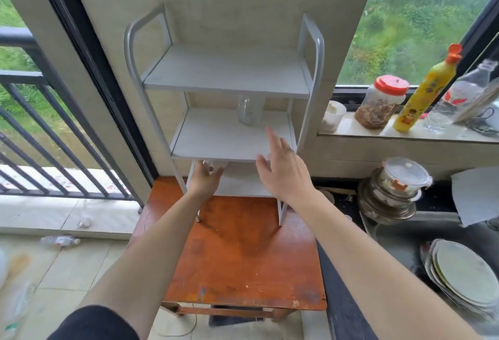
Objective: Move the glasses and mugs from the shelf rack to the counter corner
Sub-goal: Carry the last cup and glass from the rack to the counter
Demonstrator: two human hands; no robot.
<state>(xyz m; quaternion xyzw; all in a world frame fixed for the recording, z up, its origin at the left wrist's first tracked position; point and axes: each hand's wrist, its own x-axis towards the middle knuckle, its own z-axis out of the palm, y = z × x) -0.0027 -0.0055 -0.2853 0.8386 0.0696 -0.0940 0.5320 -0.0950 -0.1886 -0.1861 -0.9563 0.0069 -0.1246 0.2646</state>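
A white three-tier shelf rack (pixel 229 137) stands on an orange wooden table (pixel 243 253) against the wall. One clear glass mug (pixel 248 111) with a handle stands at the back of the middle shelf; the top shelf is bare. My right hand (pixel 280 169) hovers open over the front right edge of the middle shelf, fingers stretched toward the mug and apart from it. My left hand (pixel 206 179) reaches under the middle shelf toward the bottom tier with fingers spread. What the fingers touch there is hidden.
On the window sill to the right stand a small white cup (pixel 333 115), a red-lidded jar (pixel 380 102), a yellow bottle (pixel 424 91) and a clear bottle (pixel 456 96). Stacked bowls (pixel 391 191) and plates (pixel 464 272) sit on the dark counter. A railing is at left.
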